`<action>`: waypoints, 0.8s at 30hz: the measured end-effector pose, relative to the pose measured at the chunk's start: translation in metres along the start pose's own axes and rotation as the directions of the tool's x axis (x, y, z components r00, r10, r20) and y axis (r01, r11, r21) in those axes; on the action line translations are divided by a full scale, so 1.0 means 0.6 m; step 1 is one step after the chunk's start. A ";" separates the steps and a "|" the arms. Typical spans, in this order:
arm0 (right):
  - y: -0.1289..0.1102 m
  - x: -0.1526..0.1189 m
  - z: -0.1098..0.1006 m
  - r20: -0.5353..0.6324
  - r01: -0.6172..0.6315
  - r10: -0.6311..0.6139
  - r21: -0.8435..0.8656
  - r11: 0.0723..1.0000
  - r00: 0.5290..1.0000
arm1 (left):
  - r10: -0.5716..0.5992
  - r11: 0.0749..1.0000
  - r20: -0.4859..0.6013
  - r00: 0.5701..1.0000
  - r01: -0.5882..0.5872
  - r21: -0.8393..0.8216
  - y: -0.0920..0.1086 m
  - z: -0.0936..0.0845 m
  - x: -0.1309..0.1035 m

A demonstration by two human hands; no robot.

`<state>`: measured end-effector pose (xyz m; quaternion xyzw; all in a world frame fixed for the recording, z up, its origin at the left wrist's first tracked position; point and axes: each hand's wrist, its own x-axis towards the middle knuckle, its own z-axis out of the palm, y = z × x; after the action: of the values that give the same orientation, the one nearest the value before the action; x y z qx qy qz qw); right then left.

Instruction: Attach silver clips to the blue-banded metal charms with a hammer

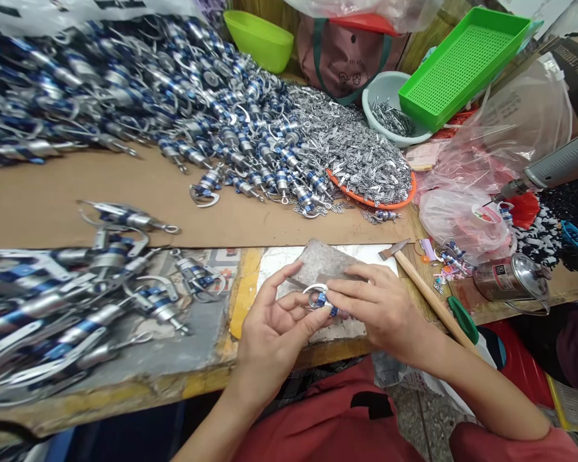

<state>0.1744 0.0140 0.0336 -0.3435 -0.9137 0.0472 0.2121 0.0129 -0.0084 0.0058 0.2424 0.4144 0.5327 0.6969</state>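
Both hands meet in front of me over a worn grey block (320, 256) at the table edge. Between their fingertips is a small blue-and-silver metal fitting (322, 299) with a curved arm; its lower part is hidden by fingers. My left hand (277, 321) pinches it between thumb and fingers, palm turned up. From the right, my right hand (383, 311) closes its fingers on the same fitting. Similar fittings lie in a loose heap (91, 301) to the left. A hammer (433, 298) rests right of my right hand, its head near the block.
A large pile of fittings (173, 83) covers the back left. Small flat metal pieces (366, 160) fill an orange-rimmed tray (404, 200). Behind are a pale bowl (373, 96) of pins and a green basket (462, 70). A power screwdriver (553, 163) and a metal cup (503, 280) are at right.
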 end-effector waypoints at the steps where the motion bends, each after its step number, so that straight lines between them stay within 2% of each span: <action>1: -0.001 -0.008 -0.002 0.007 -0.012 0.012 0.014 1.000 1.000 | 0.001 1.000 0.001 1.000 -0.001 0.007 -0.001 -0.001 0.000; 3: 0.004 -0.031 -0.007 -0.041 -0.070 0.072 0.062 0.996 0.997 | 0.007 1.000 -0.008 1.000 -0.007 0.021 -0.002 -0.002 -0.001; 4: 0.010 -0.045 -0.012 -0.111 -0.127 0.134 0.073 0.989 0.985 | 0.012 1.000 -0.020 1.000 -0.011 0.027 -0.003 -0.001 -0.002; 5: 0.018 -0.059 -0.017 -0.209 -0.205 0.215 0.071 0.976 0.954 | 0.016 0.999 -0.032 0.999 -0.015 0.033 -0.003 0.000 -0.002; 7: 0.034 -0.084 -0.031 -0.386 -0.389 0.382 0.065 0.919 0.840 | 0.023 0.999 -0.045 0.999 -0.022 0.037 -0.003 0.002 -0.002; 8: 0.040 -0.093 -0.038 -0.431 -0.462 0.445 0.072 0.884 0.785 | 0.027 0.999 -0.046 0.999 -0.025 0.037 -0.003 0.002 -0.002; 9: 0.042 -0.096 -0.043 -0.441 -0.502 0.483 0.082 0.861 0.757 | 0.029 0.999 -0.042 0.999 -0.028 0.038 -0.004 0.002 -0.001; 10: 0.041 -0.094 -0.046 -0.417 -0.509 0.497 0.092 0.856 0.761 | 0.033 0.999 -0.037 0.999 -0.031 0.041 -0.004 0.001 -0.001; 14: 0.010 -0.037 -0.031 -0.223 -0.363 0.373 0.085 0.928 0.901 | 0.039 0.998 -0.026 0.999 -0.038 0.054 -0.007 -0.004 0.002; 16: -0.007 0.000 -0.016 -0.108 -0.304 0.308 0.049 0.951 0.945 | 0.036 0.998 -0.018 0.999 -0.035 0.043 -0.007 -0.005 0.001; 19: -0.017 0.033 0.000 0.015 -0.233 0.232 0.016 0.972 0.973 | 0.031 1.000 -0.022 0.999 -0.031 0.007 -0.006 -0.003 -0.002; 24: -0.014 0.032 0.006 0.082 -0.212 0.210 0.009 0.977 0.974 | 0.021 0.999 -0.050 0.999 -0.022 -0.024 -0.006 -0.001 -0.001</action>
<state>0.1547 0.0204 0.0395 -0.4344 -0.8794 0.0915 0.1718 0.0145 -0.0103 0.0031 0.2250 0.4226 0.5509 0.6836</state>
